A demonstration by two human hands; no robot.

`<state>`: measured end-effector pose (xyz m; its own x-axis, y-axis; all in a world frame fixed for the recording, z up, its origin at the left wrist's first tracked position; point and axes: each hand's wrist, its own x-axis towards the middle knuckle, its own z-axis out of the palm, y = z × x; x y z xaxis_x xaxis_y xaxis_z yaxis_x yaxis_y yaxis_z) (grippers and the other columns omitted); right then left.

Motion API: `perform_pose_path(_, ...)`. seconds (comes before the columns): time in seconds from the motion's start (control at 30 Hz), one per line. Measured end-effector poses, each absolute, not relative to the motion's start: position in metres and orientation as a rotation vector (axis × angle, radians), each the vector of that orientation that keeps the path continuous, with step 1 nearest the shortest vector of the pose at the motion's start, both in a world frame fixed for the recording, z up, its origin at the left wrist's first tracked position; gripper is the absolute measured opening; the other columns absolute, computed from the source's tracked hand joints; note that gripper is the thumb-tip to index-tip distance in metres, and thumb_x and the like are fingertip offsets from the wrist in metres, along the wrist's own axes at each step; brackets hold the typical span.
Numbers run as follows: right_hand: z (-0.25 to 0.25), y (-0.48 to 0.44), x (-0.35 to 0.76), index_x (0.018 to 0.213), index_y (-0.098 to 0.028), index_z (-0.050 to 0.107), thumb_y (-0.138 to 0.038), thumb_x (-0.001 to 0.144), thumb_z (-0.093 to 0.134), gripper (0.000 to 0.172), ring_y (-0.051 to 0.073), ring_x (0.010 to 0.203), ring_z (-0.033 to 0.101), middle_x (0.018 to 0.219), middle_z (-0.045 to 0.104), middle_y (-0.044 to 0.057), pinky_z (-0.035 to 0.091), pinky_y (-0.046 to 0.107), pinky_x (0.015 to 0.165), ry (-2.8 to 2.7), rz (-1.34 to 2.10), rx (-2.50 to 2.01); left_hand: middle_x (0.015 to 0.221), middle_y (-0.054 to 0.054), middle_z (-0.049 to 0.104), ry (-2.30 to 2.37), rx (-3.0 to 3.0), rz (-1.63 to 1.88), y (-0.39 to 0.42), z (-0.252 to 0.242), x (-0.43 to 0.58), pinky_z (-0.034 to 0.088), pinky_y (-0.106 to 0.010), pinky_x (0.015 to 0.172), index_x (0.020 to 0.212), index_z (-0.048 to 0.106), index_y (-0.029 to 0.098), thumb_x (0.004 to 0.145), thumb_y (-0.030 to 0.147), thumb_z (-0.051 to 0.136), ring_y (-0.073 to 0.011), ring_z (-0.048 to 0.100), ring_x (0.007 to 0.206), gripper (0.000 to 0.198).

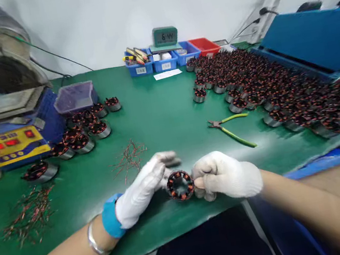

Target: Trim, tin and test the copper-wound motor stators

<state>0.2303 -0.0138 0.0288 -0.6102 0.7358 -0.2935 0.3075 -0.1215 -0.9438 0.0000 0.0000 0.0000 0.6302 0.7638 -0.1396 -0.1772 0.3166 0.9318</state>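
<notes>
A round motor stator (180,186) with copper windings is between my hands near the front of the green table. My right hand (219,176), in a white glove, is closed with thumb and forefinger pinched at the stator's right edge. Whether a wire end is in that pinch is too small to tell. To the stator's left is my left hand (149,185), gloved, with a blue wristband, its fingers stretched out and slightly blurred. Its thumb side lies close against the ring; contact is unclear. Green-handled cutting pliers (232,128) lie open beyond my right hand.
Many stators (268,89) crowd the right side before a blue bin (315,40). More stand on the left by a blue-and-yellow machine (10,145) and a clear tray (75,97). Wire scraps (32,213) lie at left. Small bins (140,68) and a clock (165,37) stand behind.
</notes>
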Motion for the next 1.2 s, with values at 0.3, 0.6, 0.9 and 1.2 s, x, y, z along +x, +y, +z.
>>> perform_pose_path(0.3,0.034,-0.006,0.231,0.070,-0.012,0.059,-0.042,0.076,0.069,0.033,0.009,0.046,0.057,0.064,0.063,0.003,0.045,0.017,0.043,-1.578,1.859,-1.080,0.108,-0.009,0.061,0.650,1.426,0.642,-0.009,0.029,0.011,0.057,-0.032,0.072,0.128,0.040,0.023,0.079,0.021,0.065,-0.0200,0.066,0.090,0.055)
perform_pose_path(0.6,0.035,-0.011,0.231,0.068,-0.012,0.057,-0.047,0.073,0.072,0.039,0.009,0.043,0.056,0.058,0.060,0.002,0.046,0.017,0.041,-1.514,1.887,-0.946,0.112,-0.006,0.065,0.192,2.887,1.172,-0.019,0.027,-0.002,0.052,-0.039,0.092,0.078,0.056,0.023,0.070,0.032,0.073,-0.0224,0.062,0.101,0.020)
perform_pose_path(0.9,0.038,-0.011,0.237,0.069,-0.013,0.059,-0.032,0.084,0.058,0.024,0.009,0.050,0.055,0.063,0.061,0.003,0.043,0.019,0.046,-1.914,1.487,-1.045,0.065,-0.010,0.063,0.742,0.956,0.180,-0.004,0.025,0.009,0.045,-0.026,0.037,0.096,0.056,0.009,0.087,0.068,0.023,-0.0199,0.062,0.047,0.068)
perform_pose_path(1.2,0.035,-0.010,0.229,0.068,-0.013,0.056,-0.049,0.071,0.072,0.040,0.010,0.041,0.055,0.057,0.061,0.001,0.044,0.018,0.039,-1.427,1.887,-0.966,0.122,-0.012,0.058,0.406,2.393,0.920,-0.020,0.039,-0.003,0.053,-0.042,0.091,0.115,0.055,0.025,0.072,0.024,0.072,-0.0246,0.063,0.103,0.046)
